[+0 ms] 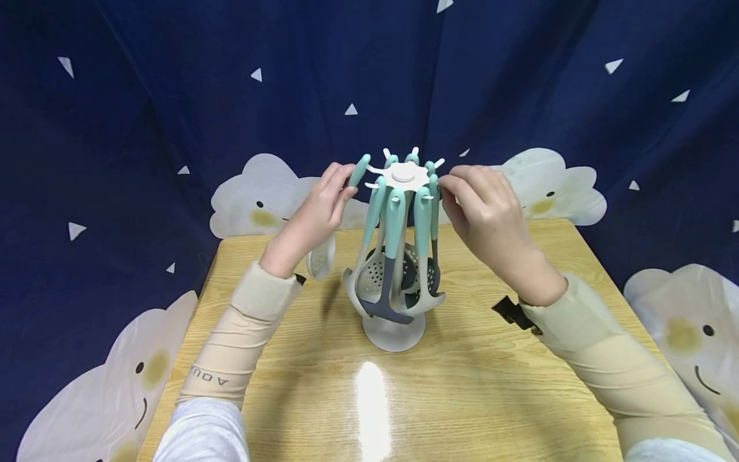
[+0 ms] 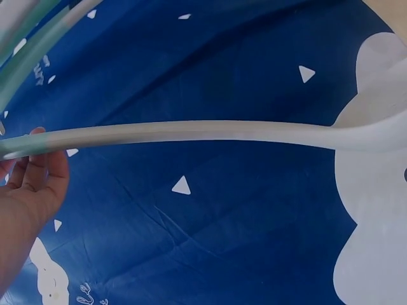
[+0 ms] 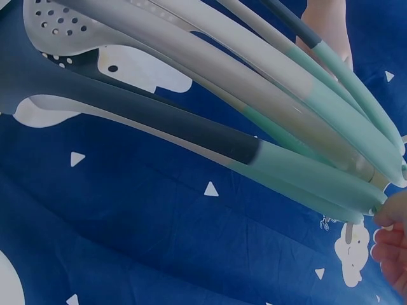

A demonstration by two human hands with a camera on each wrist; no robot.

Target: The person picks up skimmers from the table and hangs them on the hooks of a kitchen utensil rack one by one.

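A utensil rack with a white top and prongs stands on the table, hung with several teal-handled kitchen utensils. To its left, my left hand grips the teal handle of a pale perforated skimmer; the handle's top is close to the rack's left prongs. The skimmer's pale stem crosses the left wrist view. At the rack's right side, my right hand has curled fingers, the tips at the top of a dark-stemmed utensil. The exact pinch on that handle end or its prong is partly hidden.
The rack's round white base rests on the wooden table. Slotted and solid utensil heads hang close together around the rack's post. Behind the table hangs a dark blue curtain with white triangles and clouds.
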